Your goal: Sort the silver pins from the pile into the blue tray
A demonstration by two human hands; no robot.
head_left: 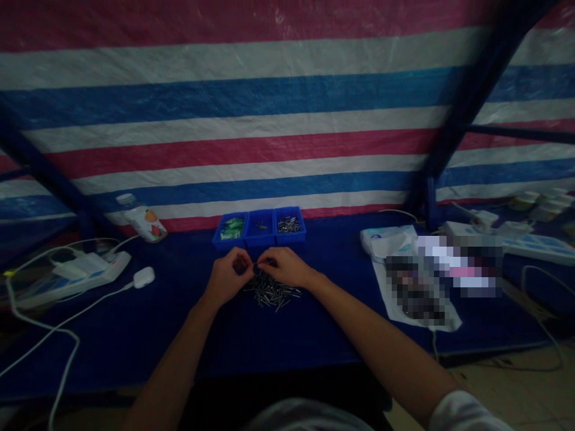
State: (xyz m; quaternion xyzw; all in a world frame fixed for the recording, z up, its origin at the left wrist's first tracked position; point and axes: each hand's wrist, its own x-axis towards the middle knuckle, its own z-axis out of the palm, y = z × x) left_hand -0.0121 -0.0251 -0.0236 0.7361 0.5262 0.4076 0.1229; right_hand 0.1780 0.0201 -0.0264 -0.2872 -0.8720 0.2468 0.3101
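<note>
My left hand and my right hand meet fingertip to fingertip over the table. Thumb and forefinger are pinched together on each, and the small dark piece between them is too tiny to name. Just below my fingers lies a loose pile of thin metal pins or screws. Behind the hands stand three joined blue bins. Green packets fill the left bin, a few small metal pieces lie in the middle bin, and many fill the right bin.
A bottle leans at the back left, near a power strip and a white charger with loose cables. To the right are a white plastic pack and another power strip. A striped sheet hangs behind.
</note>
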